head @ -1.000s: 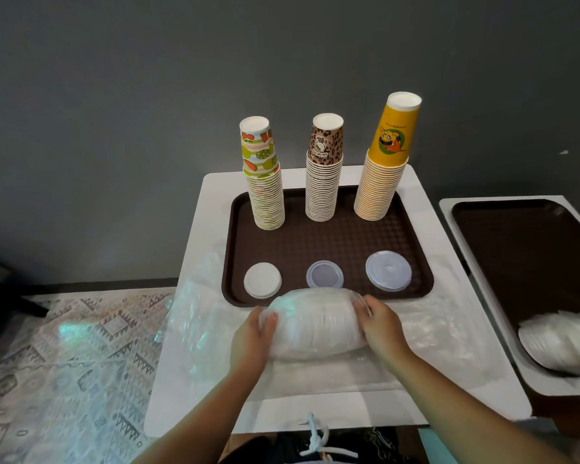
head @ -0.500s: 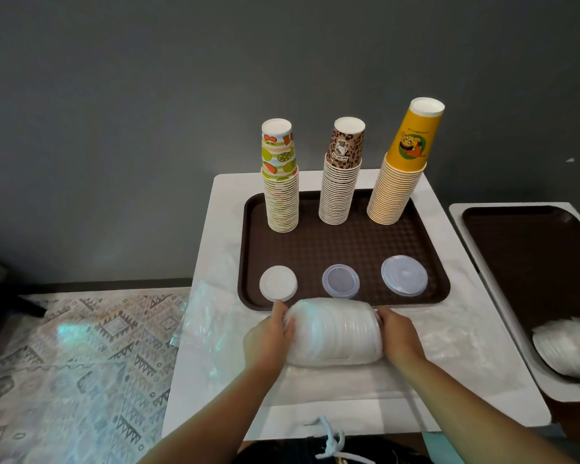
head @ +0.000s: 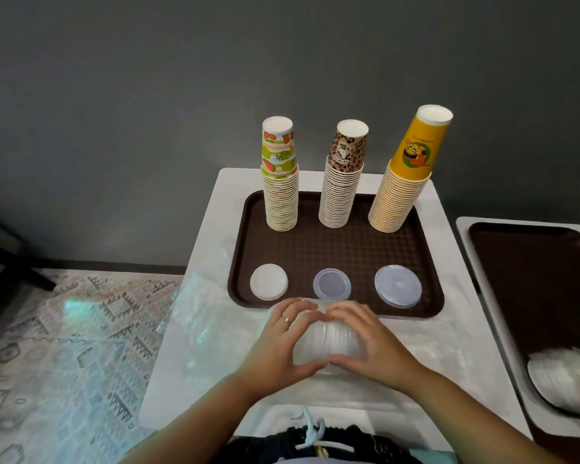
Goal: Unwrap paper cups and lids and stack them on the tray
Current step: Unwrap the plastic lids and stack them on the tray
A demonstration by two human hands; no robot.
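Note:
A plastic-wrapped bundle of lids [head: 327, 343] lies on the white table just in front of the brown tray [head: 429, 306]. My left hand [head: 282, 343] and my right hand [head: 369, 343] both curl over the bundle, fingertips meeting on its top and thumbs meeting at its near side. On the tray stand three cup stacks: fruit-print [head: 280, 182], leopard-print [head: 342, 182] and yellow [head: 406, 182]. In front of them lie a white lid [head: 268, 281], a small clear lid [head: 332, 284] and a larger clear lid [head: 397, 286].
Loose clear plastic wrap [head: 198, 329] spreads over the table's left part and hangs off its edge. To the right a second brown tray [head: 533, 279] sits on another white table, with another wrapped lid bundle [head: 563, 380] on it. A patterned rug covers the floor at left.
My hands moved from the bundle's two ends to its top, fingers now curled over it and meeting in the middle. The camera view shifted, so the table appears further right.

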